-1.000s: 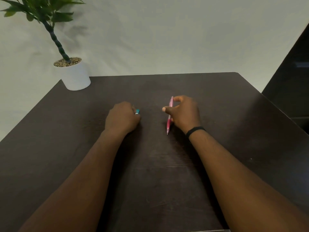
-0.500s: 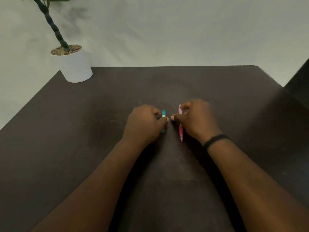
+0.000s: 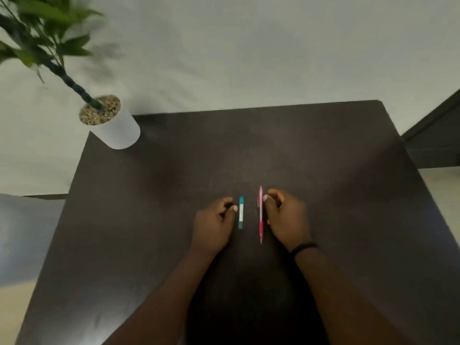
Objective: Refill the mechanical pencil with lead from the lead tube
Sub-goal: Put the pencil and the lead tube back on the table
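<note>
Left hand (image 3: pixel 212 226): resting on the table (image 3: pixel 348 220), fingers loosely curled, thumb tip just beside the lead tube's left edge; whether it touches cannot be told. It grips nothing.

Right hand (image 3: pixel 286 220): curled, fingertips at the pencil's far end, contact unclear; no firm pinch visible. Black wristband (image 3: pixel 304 247) on the wrist.

Lead tube (image 3: pixel 241 212): teal, lying flat between the hands, long axis near to far.

Mechanical pencil (image 3: pixel 260 215): pink, flat, just right of the tube and parallel to it, tip nearest the person.

Potted plant (image 3: pixel 110 123): far left corner, well apart.

Risks, as judged: the round pencil may roll if nudged; thin leads may snap or scatter on the dark surface if the tube is tipped carelessly.
</note>
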